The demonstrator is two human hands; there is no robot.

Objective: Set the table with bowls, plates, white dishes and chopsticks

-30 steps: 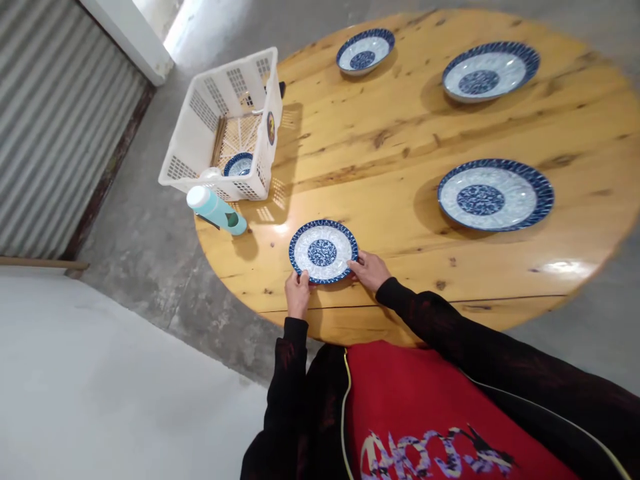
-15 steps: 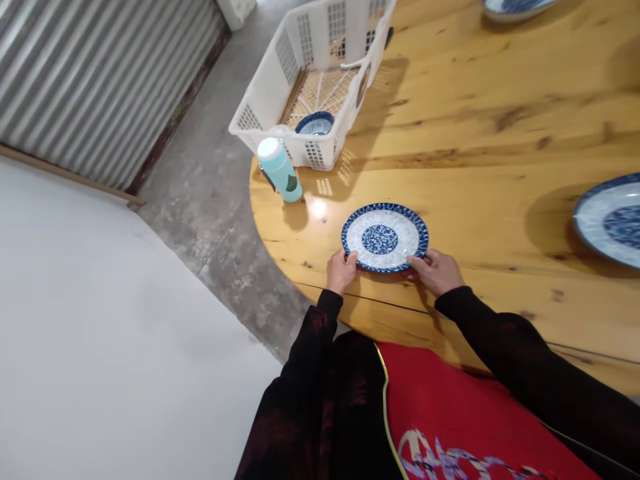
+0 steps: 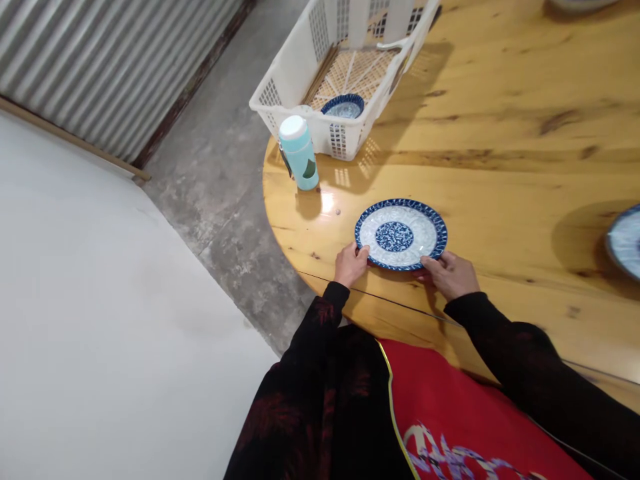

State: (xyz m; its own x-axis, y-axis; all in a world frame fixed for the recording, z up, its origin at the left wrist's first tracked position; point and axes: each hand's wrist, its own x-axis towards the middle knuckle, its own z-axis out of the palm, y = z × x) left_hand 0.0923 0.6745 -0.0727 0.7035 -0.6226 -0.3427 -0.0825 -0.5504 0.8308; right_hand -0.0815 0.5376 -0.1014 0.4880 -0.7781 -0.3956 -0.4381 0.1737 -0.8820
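Between my two hands is a round blue-and-white plate with a dark blue patterned rim and a blue patterned centre. My left hand pinches its near left edge, thumb on top of the rim. At the near right edge, my right hand grips the rim the same way. The fingers beneath the plate are mostly hidden. I cannot tell whether the plate's underside touches the table.
A light blue bottle stands beyond the plate, left. Behind it, a white plastic basket holds a blue-and-white dish. Another plate lies at the wooden table's right; part of a dish shows at the top.
The camera view has shifted, so the table, basket and bottle sit differently in the picture. Both hands keep their hold on the plate.
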